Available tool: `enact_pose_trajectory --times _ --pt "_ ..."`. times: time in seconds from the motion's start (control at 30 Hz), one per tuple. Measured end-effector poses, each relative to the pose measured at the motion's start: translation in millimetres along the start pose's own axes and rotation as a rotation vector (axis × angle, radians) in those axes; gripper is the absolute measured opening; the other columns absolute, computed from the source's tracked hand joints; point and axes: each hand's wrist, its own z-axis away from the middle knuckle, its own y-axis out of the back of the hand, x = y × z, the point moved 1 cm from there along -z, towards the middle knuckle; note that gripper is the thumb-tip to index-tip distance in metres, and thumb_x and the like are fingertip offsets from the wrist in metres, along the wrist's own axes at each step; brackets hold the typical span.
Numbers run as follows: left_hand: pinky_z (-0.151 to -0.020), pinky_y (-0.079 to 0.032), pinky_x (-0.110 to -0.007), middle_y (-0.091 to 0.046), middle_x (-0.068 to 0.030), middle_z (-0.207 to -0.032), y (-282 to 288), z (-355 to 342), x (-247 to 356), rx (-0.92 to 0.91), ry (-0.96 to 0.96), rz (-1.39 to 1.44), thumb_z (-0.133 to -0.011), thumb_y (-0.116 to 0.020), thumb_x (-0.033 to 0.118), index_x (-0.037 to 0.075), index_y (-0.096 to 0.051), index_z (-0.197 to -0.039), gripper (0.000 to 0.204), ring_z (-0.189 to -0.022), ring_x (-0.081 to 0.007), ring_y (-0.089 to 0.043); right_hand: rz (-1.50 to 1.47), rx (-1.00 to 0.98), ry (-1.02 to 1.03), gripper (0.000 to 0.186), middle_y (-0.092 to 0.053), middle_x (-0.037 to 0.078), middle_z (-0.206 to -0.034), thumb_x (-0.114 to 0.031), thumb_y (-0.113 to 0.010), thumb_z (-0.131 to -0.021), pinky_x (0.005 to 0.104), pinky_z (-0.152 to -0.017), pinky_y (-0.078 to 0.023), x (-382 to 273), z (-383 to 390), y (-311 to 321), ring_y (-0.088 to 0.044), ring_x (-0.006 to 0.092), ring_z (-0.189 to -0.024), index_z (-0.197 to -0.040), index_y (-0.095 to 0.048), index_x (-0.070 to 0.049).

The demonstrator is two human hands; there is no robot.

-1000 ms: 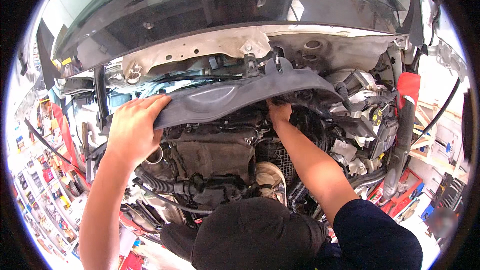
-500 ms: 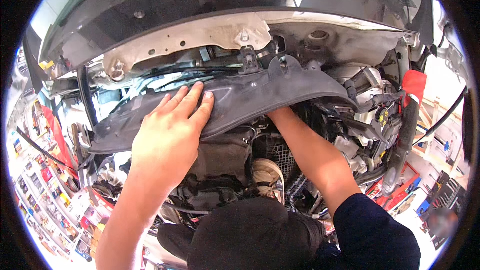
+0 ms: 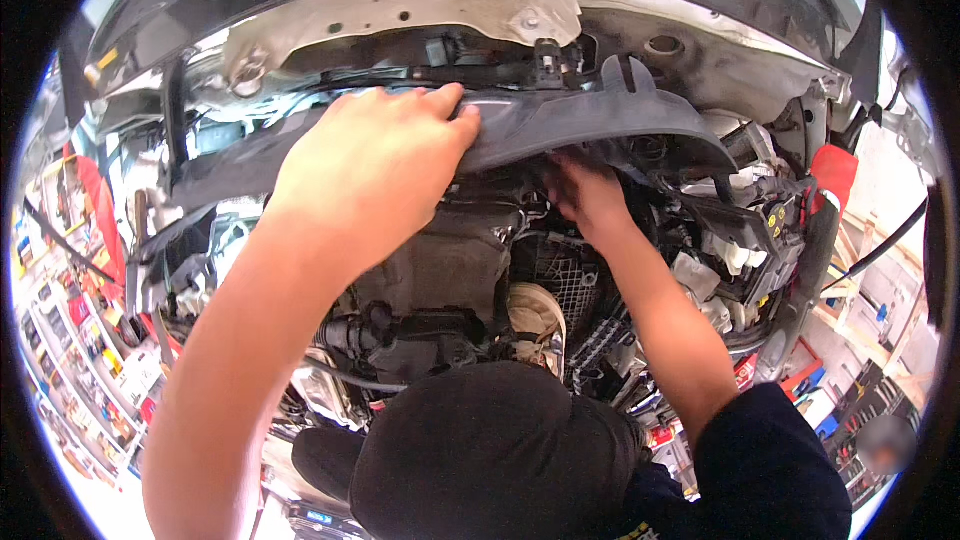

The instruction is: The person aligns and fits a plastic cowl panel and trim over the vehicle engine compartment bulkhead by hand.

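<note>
A long dark grey plastic cowl panel point(image 3: 610, 112) lies across the back of an open car engine bay, below the windscreen. My left hand point(image 3: 375, 165) lies on top of the panel near its middle, with the fingers curled over its far edge. My right hand point(image 3: 590, 195) reaches up under the panel's right half. Its fingertips are against the underside and partly hidden, so its grip does not show.
The engine point(image 3: 450, 270) with hoses and a black mesh part point(image 3: 560, 275) fills the bay below. A red cloth point(image 3: 838, 172) hangs on the right side of the bay. White body metal point(image 3: 420, 15) runs above the panel. A black rounded shape point(image 3: 490, 450) fills the lower edge. Cluttered shelves point(image 3: 80, 360) stand at the left.
My left hand has slid right along the panel from its left end to near the middle. My right hand has come down a little and shows more from under the panel.
</note>
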Motion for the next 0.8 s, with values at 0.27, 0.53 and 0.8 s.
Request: enact_pose_trajectory --times 0.27,0.53,0.8 --pt "-0.116 -0.026 -0.048 -0.054 -0.0104 -0.138 14 68 -50 0.250 -0.020 -0.089 -0.072 -0.078 0.040 0.011 -0.046 -0.141 0.081 -0.133 -0.0273 -0.045 1.420 -0.121 1.544 0.043 -0.064 0.017 -0.096 -0.036 -0.068 -0.085 0.0419 -0.083 -0.052 -162 136 -103 -0.063 0.0362 -0.094 -0.105 -0.062 0.002" --pt "-0.078 -0.049 -0.044 -0.070 -0.0121 -0.094 -15 105 -115 0.014 0.212 -0.091 -0.068 -0.075 0.016 0.010 -0.066 -0.108 0.041 -0.083 -0.0320 -0.066 1.873 -0.472 1.178 0.040 -0.063 0.019 -0.110 -0.010 -0.068 -0.075 0.0424 -0.093 -0.048 -146 86 -104 -0.061 0.0360 -0.103 -0.112 -0.061 0.000" --pt "-0.082 -0.051 -0.043 -0.068 -0.0108 -0.083 -2 91 -115 0.029 0.193 -0.087 -0.072 -0.074 0.017 0.009 -0.064 -0.105 0.036 -0.086 -0.0291 -0.066 1.891 -0.525 0.873 0.067 -0.051 0.023 -0.135 0.001 -0.065 -0.063 0.0408 -0.101 -0.046 -144 87 -105 -0.055 0.0346 -0.120 -0.129 -0.054 0.002"
